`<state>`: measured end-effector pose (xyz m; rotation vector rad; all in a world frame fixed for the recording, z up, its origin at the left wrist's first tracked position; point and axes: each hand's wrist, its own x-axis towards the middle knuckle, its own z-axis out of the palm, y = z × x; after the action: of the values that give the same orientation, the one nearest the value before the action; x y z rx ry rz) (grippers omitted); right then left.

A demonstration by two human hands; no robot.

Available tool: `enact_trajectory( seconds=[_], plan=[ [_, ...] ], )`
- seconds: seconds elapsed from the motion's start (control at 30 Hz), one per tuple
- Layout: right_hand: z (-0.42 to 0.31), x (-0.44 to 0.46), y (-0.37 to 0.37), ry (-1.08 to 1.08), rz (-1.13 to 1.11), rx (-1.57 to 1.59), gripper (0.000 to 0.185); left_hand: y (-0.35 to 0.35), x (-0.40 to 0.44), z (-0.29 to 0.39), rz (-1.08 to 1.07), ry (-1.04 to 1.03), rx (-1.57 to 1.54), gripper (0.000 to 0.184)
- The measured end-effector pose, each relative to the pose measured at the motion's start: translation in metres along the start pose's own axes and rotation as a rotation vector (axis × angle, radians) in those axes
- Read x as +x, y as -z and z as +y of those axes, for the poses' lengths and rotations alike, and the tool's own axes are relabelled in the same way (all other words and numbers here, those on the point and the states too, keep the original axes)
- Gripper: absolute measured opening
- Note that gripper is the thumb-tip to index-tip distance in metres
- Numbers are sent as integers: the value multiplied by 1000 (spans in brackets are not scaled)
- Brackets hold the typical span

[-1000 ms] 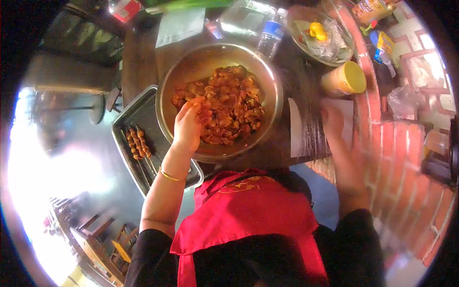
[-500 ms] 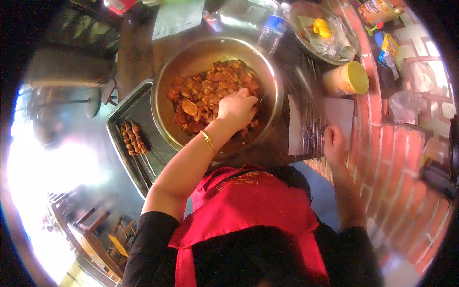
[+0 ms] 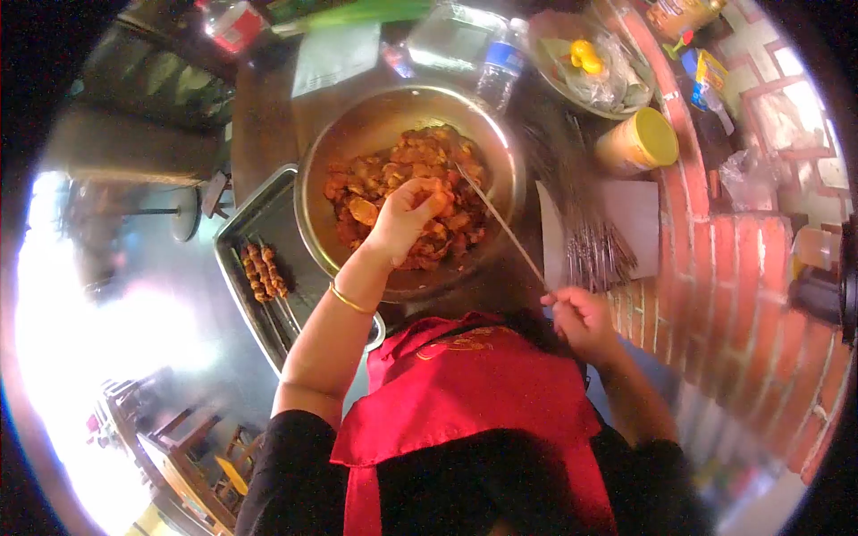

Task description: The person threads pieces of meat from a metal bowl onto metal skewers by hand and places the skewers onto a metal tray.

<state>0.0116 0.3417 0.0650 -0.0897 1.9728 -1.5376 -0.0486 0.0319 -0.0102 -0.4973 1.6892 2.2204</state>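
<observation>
A large metal bowl (image 3: 353,123) holds a heap of red-brown marinated meat pieces (image 3: 429,147). Over the heap, my left hand (image 3: 399,221) pinches a piece of meat (image 3: 437,202) between thumb and fingers. My right hand (image 3: 583,325), to the right of the bowl, is closed on one end of a thin metal skewer (image 3: 508,232). The skewer slants up and left across the bowl's rim, its tip above the meat and apart from my left hand. More skewers (image 3: 599,255) lie in a bunch on white paper (image 3: 642,214) beyond my right hand.
Left of the bowl, a dark tray (image 3: 308,311) carries a few loaded meat skewers (image 3: 264,272). A water bottle (image 3: 502,67), a plate (image 3: 547,54) with plastic wrap, and a yellow-lidded tub (image 3: 636,143) stand behind and right. A brick wall (image 3: 715,268) borders the right side.
My right hand has moved left from beside the bunch and now holds a skewer over the bowl. My left hand has lifted from the meat and shifted left with a piece.
</observation>
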Motion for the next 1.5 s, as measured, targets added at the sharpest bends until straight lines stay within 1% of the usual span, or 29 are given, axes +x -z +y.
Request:
enact_trajectory(
  seconds=[0.03, 0.07, 0.13, 0.17, 0.2, 0.27, 0.3, 0.33, 0.4, 0.53, 0.6, 0.63, 0.67, 0.73, 0.8, 0.83, 0.87, 0.93, 0.97, 1.03, 1.07, 1.17, 1.23, 1.27, 1.33, 1.37, 1.43, 1.47, 1.5],
  plan=[
    [-5, 0, -4, 2, -31, -31, 20, 1, -7, 3, -9, -110, -56, 22],
    [-7, 1, -8, 14, -45, -38, 20, 2, -16, 8, 6, -123, -58, 22],
    [-8, 3, -16, 43, -93, -100, 24, 3, -32, 17, 71, -67, -361, 19],
    [-8, 5, -19, 83, -104, -132, 26, 3, -38, 21, 38, -95, -470, 15],
    [-12, 5, -22, 94, -117, -142, 26, 2, -44, 25, 49, -111, -476, 15],
    [-23, 4, -28, 217, -124, -196, 27, 1, -51, 29, 121, -222, -560, 12],
    [-21, 4, -31, 247, -128, -186, 27, 3, -53, 28, 122, -249, -544, 10],
    [-22, 4, -31, 253, -131, -194, 27, 6, -54, 26, 123, -257, -549, 10],
    [-24, 4, -32, 229, -158, -206, 27, 9, -55, 23, 143, -332, -451, 11],
    [-25, -1, -35, 205, -137, -183, 27, 9, -54, 23, 98, -373, -492, 12],
    [-20, -5, -34, 198, -42, -145, 27, 16, -46, 25, 227, -399, -317, 17],
    [-18, -6, -31, 188, -33, -142, 27, 29, -35, 17, 360, -510, 173, 31],
    [-15, -7, -27, 178, 21, -96, 27, 41, -27, 11, 658, -704, 903, 42],
    [-9, -8, -23, 166, 80, -45, 27, 34, -15, 11, 652, -641, 974, 43],
    [-5, -6, -22, 229, 171, 87, 28, 14, -10, 13, 276, -403, 1047, 33],
    [-13, -9, -19, 112, 168, 89, 28, 2, -2, 11, 144, -339, 1069, 25],
    [-12, -9, -19, 110, 175, 92, 28, -9, 7, 9, 57, -435, 1268, 22],
    [-11, -9, -19, 156, 182, 62, 27, -30, 27, 9, -34, -399, 1550, 21],
    [-10, -10, -17, 153, 193, 62, 27, -31, 37, 5, -45, -406, 1549, 21],
    [-5, -12, -15, 77, 217, 21, 27, -36, 53, 1, 38, -341, 1648, 25],
    [-2, -13, -14, 72, 224, 24, 27, -38, 60, -2, 27, -343, 1649, 25],
    [4, -13, -15, 136, 253, 88, 27, -42, 60, 9, -30, -299, 1719, 28],
    [4, -13, -15, 53, 255, 104, 26, -42, 60, 13, -211, -203, 1741, 28],
    [3, -13, -14, 54, 254, 104, 26, -40, 57, 12, -209, -203, 1742, 28],
    [1, -11, -14, 39, 201, 27, 27, -26, 43, 8, -92, -229, 1416, 30],
    [-1, -10, -14, 43, 194, 27, 27, -18, 37, 8, -84, -227, 1417, 30],
    [-5, -8, -17, 43, 116, -32, 27, -1, 23, 5, 109, -79, 707, 33],
    [-4, -6, -19, 43, 105, -35, 27, 7, 17, 1, 120, -76, 702, 33],
    [-4, -3, -21, 40, 43, -20, 27, 11, 9, 1, 127, -91, 302, 33]
  ],
)
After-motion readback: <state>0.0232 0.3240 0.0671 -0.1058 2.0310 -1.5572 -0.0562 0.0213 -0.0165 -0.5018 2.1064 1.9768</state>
